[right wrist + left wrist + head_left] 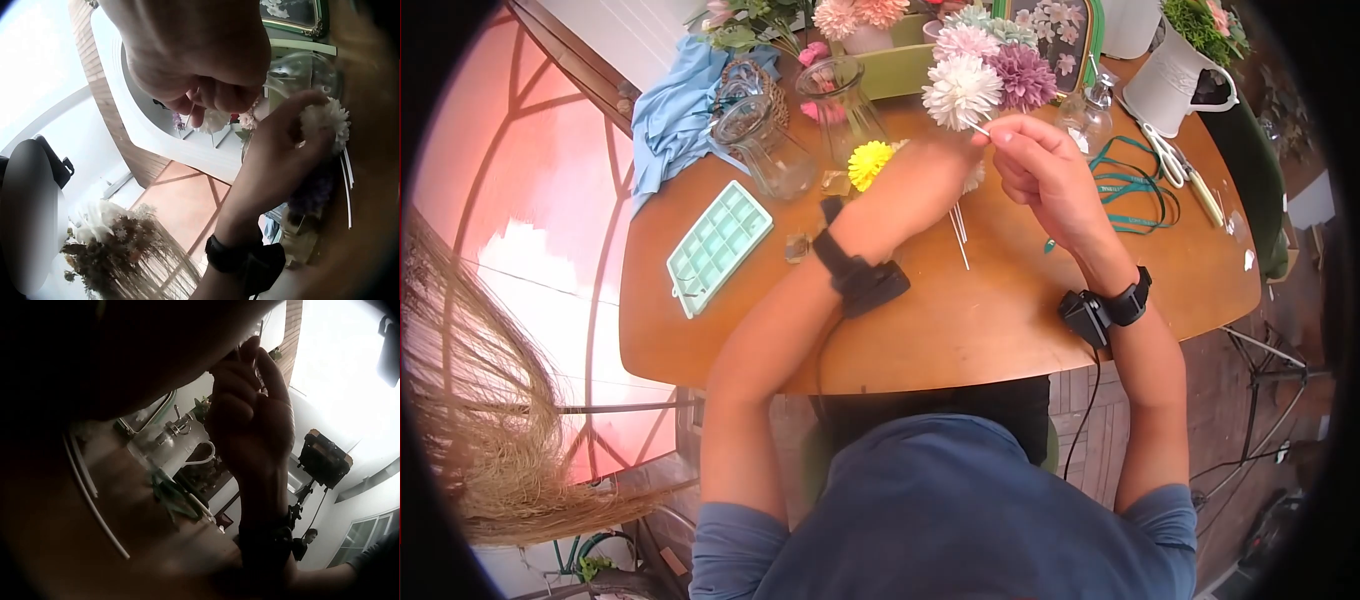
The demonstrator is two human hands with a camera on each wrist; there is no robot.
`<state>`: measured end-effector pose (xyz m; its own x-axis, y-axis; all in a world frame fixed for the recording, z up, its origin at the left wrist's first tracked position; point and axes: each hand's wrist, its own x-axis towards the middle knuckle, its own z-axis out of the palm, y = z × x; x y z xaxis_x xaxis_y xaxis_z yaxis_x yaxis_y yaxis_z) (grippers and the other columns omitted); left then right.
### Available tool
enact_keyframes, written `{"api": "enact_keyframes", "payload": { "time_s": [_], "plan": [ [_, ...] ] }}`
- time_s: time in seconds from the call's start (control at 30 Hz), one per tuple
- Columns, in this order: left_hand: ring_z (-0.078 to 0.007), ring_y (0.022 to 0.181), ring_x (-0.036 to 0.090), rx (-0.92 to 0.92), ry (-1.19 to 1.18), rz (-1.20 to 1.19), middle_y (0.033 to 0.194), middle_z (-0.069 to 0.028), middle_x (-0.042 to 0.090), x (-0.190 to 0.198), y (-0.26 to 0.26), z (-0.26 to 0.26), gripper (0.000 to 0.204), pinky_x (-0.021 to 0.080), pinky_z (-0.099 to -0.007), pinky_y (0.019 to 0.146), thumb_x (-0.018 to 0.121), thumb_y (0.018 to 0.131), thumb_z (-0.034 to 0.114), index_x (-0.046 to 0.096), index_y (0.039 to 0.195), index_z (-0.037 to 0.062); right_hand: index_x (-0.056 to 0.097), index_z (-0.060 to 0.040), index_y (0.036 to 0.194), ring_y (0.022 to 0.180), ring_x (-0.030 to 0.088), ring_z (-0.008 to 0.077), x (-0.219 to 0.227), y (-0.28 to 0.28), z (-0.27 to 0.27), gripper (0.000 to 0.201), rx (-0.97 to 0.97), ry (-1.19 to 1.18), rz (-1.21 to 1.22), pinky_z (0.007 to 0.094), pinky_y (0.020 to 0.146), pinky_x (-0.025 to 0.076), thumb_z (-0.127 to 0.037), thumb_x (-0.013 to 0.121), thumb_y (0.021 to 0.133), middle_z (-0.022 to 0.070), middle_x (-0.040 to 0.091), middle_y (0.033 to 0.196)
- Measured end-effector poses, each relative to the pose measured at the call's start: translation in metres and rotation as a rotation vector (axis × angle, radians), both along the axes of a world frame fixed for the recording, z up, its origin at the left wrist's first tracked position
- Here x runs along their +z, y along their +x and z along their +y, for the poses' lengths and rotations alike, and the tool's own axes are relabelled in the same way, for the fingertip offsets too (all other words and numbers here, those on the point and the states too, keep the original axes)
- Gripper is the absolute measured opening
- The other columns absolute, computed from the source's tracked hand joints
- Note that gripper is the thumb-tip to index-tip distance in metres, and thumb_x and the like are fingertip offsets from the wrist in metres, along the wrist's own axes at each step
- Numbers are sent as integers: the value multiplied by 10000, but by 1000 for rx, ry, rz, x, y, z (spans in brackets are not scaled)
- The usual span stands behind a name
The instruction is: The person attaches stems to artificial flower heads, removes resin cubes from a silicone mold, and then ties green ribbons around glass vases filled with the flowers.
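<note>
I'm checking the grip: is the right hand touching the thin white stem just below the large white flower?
Touching. The head view shows the right hand pinching the thin white stem between thumb and fingertips.

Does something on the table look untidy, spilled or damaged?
I see nothing spilled or broken. Slightly untidy: the green ribbon lies in loose, overlapping loops on the table's right side, and the blue cloth is bunched at its left edge, not folded.
</note>
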<state>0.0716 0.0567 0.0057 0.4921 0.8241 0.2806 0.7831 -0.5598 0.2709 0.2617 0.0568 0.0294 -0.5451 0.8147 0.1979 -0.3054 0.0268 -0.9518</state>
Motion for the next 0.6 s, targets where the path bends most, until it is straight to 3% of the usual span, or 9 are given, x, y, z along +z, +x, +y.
{"api": "enact_keyframes", "payload": {
  "time_s": [0.03,0.13,0.23,0.33,0.43,0.5,0.6],
  "plan": [
    [-357,946,624,-6,-7,-8,1048,-179,628,11,-4,-7,260,503,-430,821,595,873,132,649,1107,33,704,-64,1016,534,312,4,-1,0,-1,204,-17,8,-19,193,483,237,-230,593,974,-108,482,657],
    [-293,967,637,-18,50,-379,1042,-164,635,27,-20,-36,305,506,-361,837,655,813,87,645,1107,9,707,-81,1021,557,358,-8,-1,-3,-2,191,-56,26,-67,178,496,275,-235,607,969,-103,580,740],
    [-205,979,628,86,-90,-436,1076,-109,629,27,-37,-57,365,494,-308,870,686,818,64,616,1168,-15,709,-94,1021,585,385,-22,-2,-6,-5,188,-48,38,-115,169,506,294,-248,614,970,-100,623,804],
    [-213,982,623,90,-227,-780,1105,-109,634,3,-50,-64,341,488,-317,868,710,786,111,639,1107,21,709,-96,1021,602,387,-29,-6,-11,-10,196,-31,66,-175,166,511,288,-262,617,973,-105,618,812],
    [-147,965,600,100,-220,-967,1077,-59,636,-19,-55,-64,320,478,-291,851,730,793,96,640,1091,20,707,-89,1024,602,384,-31,-11,-14,-11,199,-23,70,-220,162,512,277,-260,618,976,-108,616,818],
    [-128,967,594,120,-214,-966,1059,-44,637,-21,-60,-65,310,477,-282,848,733,798,86,638,1085,19,705,-84,1029,597,373,-33,-14,-18,-12,194,-23,72,-234,161,507,262,-250,619,977,-112,611,816],
    [-112,961,588,111,-182,-987,1037,-31,637,-17,-62,-64,296,476,-274,845,732,800,73,638,1076,20,695,-58,1035,666,442,-20,-13,-18,-12,183,12,23,-260,163,570,339,-215,623,975,-90,619,847]
  ]
}}
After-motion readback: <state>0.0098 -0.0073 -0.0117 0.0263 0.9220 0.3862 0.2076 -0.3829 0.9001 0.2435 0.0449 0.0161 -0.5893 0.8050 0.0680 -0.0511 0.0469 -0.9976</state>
